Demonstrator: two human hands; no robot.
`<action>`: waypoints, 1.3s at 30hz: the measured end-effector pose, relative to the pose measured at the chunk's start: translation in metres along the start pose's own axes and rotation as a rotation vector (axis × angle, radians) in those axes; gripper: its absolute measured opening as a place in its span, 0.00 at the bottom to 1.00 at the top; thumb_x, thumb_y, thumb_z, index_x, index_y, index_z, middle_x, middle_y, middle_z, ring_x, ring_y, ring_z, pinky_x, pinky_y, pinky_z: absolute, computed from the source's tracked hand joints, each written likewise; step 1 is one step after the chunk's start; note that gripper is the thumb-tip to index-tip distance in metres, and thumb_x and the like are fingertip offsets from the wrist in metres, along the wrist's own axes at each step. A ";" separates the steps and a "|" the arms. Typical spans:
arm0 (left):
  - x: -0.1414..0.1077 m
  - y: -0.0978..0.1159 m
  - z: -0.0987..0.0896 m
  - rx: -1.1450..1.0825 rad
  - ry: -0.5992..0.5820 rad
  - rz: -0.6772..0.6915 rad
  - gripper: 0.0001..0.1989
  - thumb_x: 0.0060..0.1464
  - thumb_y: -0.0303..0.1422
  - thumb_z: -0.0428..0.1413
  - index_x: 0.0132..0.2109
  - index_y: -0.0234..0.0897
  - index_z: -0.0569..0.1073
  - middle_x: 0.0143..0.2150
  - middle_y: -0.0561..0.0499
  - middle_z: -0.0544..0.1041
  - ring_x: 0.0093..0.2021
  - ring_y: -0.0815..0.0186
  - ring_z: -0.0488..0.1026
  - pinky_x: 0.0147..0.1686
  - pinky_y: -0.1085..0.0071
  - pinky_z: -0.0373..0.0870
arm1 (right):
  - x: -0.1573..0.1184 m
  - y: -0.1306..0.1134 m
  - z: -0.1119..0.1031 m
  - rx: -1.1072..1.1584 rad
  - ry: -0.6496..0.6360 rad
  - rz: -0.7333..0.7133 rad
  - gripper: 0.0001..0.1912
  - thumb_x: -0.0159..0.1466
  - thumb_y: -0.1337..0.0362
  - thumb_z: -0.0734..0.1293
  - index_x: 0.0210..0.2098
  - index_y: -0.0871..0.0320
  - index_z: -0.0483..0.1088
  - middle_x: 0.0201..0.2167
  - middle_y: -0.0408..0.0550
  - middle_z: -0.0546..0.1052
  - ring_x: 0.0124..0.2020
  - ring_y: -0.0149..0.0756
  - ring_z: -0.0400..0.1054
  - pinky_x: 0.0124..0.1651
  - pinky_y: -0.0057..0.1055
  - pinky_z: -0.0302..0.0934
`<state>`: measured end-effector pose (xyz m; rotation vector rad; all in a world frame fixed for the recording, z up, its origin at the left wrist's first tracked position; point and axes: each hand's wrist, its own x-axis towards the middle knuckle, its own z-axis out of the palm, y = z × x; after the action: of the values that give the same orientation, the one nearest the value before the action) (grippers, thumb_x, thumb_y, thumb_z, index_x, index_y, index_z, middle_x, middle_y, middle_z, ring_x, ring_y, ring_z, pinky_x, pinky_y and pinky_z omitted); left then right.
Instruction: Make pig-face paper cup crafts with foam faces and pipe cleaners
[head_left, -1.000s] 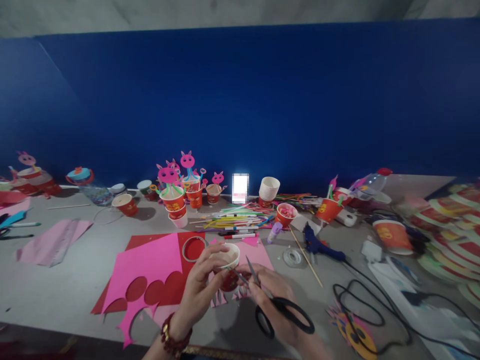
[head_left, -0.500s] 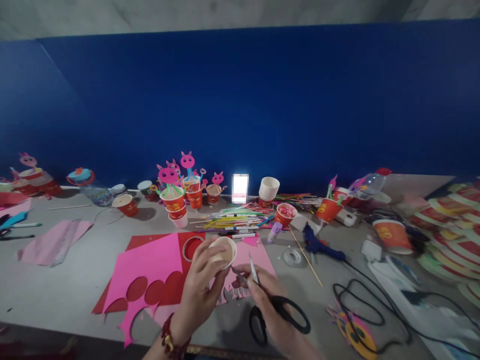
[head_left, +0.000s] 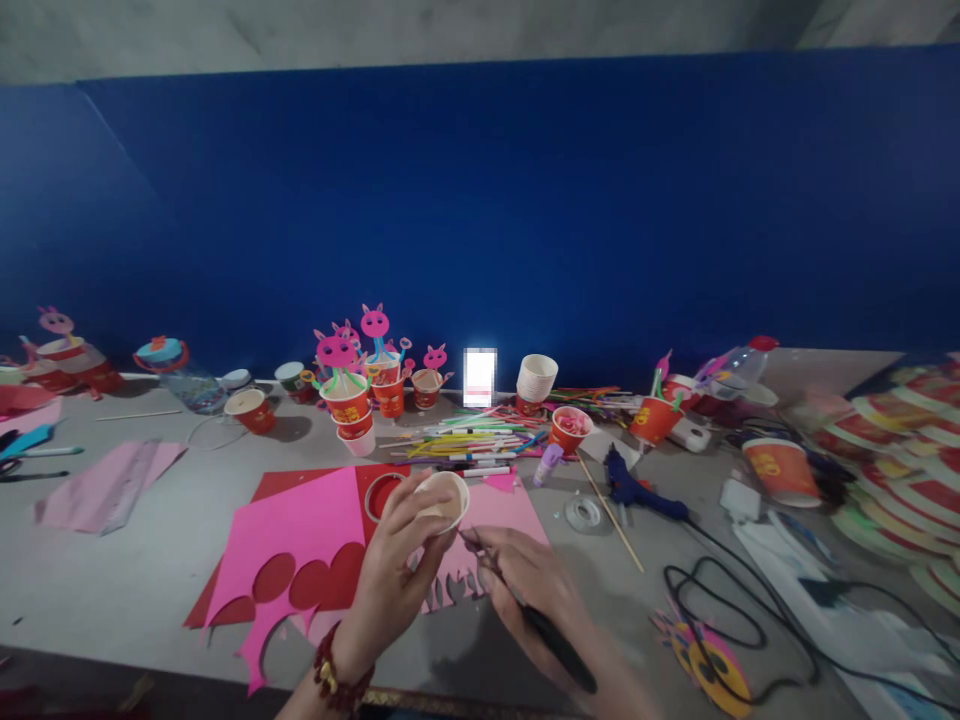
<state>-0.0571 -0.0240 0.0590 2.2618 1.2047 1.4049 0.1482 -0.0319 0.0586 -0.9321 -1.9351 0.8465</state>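
My left hand [head_left: 397, 555] is closed around a paper cup [head_left: 452, 492], its mouth tilted toward me and some fingers reaching over the rim. In my right hand [head_left: 529, 575] are scissors [head_left: 559, 645] with black handles. Their blade tips point at the cup's lower edge; whether they touch it I cannot tell. Beneath the hands lies light pink paper [head_left: 517, 515] with cut-outs along its near side. Bright pink paper [head_left: 300, 530] with round holes rests on red paper [head_left: 349, 590] to the left, beside a roll of tape [head_left: 384, 495].
Pipe cleaners and markers [head_left: 472, 445] lie behind the hands. Decorated cups [head_left: 349, 405] and a cup stack [head_left: 538, 380] line the back. Right are a blue glue gun [head_left: 637, 490] with a looping cord, a wooden stick [head_left: 615, 515], clear tape [head_left: 583, 513] and a power strip [head_left: 802, 590].
The scissors have turned in my right hand, so their handles now show edge-on and the blades sit lower. My left hand and the cup have shifted slightly left.
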 end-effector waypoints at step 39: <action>-0.007 0.001 0.010 0.238 0.060 0.008 0.11 0.61 0.21 0.52 0.44 0.42 0.72 0.60 0.43 0.68 0.67 0.48 0.56 0.57 0.46 0.68 | 0.004 0.006 0.030 0.747 0.216 0.458 0.18 0.68 0.50 0.65 0.35 0.57 0.77 0.31 0.48 0.79 0.30 0.37 0.75 0.37 0.31 0.70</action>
<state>-0.0502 -0.0274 0.0501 2.3950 1.4529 1.4077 0.1221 -0.0317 0.0421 -0.9443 -1.0749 1.5201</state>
